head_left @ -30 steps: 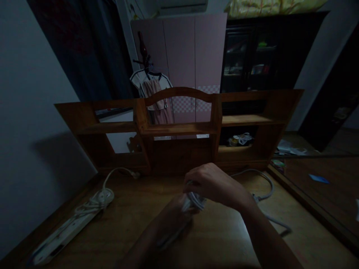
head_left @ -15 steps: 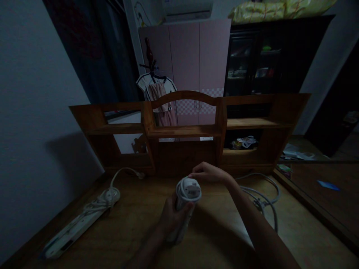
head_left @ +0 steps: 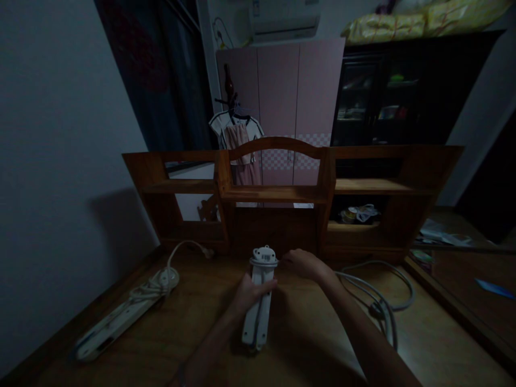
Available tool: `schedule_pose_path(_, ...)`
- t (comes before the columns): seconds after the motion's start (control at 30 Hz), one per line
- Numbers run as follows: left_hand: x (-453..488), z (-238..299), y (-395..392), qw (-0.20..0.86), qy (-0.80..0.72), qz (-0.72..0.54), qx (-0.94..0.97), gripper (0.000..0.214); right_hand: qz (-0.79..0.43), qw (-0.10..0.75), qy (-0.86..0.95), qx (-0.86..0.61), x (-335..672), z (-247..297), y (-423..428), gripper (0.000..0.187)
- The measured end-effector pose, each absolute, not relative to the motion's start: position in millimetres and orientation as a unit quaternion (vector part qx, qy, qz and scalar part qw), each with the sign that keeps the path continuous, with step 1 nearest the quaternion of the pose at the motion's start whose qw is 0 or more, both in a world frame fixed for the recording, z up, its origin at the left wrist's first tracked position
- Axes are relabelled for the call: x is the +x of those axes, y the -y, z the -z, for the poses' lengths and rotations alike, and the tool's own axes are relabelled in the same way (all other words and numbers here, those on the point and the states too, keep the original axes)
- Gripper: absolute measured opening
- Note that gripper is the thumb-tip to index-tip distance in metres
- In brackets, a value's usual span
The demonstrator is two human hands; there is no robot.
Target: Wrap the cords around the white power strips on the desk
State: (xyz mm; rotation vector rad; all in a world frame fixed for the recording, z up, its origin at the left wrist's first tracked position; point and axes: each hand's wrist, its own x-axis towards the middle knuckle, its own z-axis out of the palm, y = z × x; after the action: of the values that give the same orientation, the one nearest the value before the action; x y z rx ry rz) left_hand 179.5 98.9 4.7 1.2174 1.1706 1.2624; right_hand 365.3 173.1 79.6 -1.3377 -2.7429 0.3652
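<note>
A white power strip point(head_left: 258, 306) stands nearly upright on the wooden desk point(head_left: 306, 333), its cord wound round its top end. My left hand point(head_left: 252, 293) is wrapped round the strip's middle. Just right of the strip's top, my right hand point(head_left: 302, 263) has its fingers pinched together, seemingly on the white cord point(head_left: 382, 301), which trails off to the right in loops. The dim light hides the exact contact.
A second white power strip point(head_left: 121, 317) with a bundled cord lies at the desk's left. A wooden shelf unit point(head_left: 282, 193) stands along the desk's back, with small items in its right cubby. Pink wardrobe, hanging clothes and dark cabinet stand behind.
The strip went from tilted in both hands to standing upright on the desk. My right hand moved off its top to the right. The camera tipped downward slightly.
</note>
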Motion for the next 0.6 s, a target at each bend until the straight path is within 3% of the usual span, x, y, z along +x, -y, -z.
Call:
schedule_pose_path(0.27, 182, -3, -101, 0.509, -0.48, -0.551, 0.454, 0.056, -0.095, -0.021, 0.891, -0.443, 360, -79, -166, 0.029)
schedule_pose_path(0.6, 180, -5, -94, 0.516, -0.509, -0.546, 0.419, 0.044, -0.059, 0.023, 0.891, -0.45, 390, -119, -152, 0.022)
